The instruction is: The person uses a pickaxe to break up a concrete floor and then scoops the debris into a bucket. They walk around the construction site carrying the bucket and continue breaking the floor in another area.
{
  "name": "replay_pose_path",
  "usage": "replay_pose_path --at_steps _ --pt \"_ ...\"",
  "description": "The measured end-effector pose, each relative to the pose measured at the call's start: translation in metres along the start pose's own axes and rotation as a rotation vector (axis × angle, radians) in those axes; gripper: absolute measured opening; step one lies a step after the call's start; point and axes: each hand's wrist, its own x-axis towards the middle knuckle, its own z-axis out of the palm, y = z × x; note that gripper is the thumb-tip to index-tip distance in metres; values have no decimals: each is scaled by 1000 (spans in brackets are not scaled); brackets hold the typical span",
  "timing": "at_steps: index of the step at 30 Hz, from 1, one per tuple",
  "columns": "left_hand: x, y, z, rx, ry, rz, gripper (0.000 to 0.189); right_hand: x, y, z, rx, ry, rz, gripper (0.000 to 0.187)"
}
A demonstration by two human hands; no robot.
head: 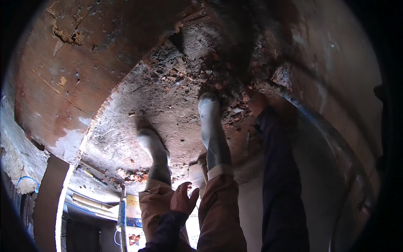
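My right hand (257, 101) reaches down to the floor in deep shadow, at the edge of a heap of broken brick and rubble (231, 102). Its fingers are too dark to show whether they hold anything. My left hand (185, 199) hovers in front of my brown trousers, fingers apart, holding nothing. Both feet wear grey rubber boots (209, 116); the one on the right touches the rubble, while the other stands on the dusty floor (176, 123). Between my legs shows a wooden tool handle (203, 168), its dark head partly hidden.
A large plywood board (82, 69) with a splintered edge spans the upper left. Along the wall on the right runs a dirty pipe (318, 121). An upright pole (122, 217) stands beside a printed bucket (134, 206). A slim tool (95, 178) lies at lower left.
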Motion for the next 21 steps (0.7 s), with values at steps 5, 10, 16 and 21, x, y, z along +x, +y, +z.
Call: replay_pose_path --at_steps 5,10,16,21 --pt "-11 -25 4 -53 13 9 40 -38 -8 59 -159 -134 -12 43" --pt "-22 -43 32 59 -114 -126 41 -70 4 91 248 276 -147 38" --pt "-25 -34 65 -25 -36 -70 40 -128 92 61 623 154 216 41" --pt "-23 -24 97 71 -128 -126 40 -67 186 5 380 612 -75 39"
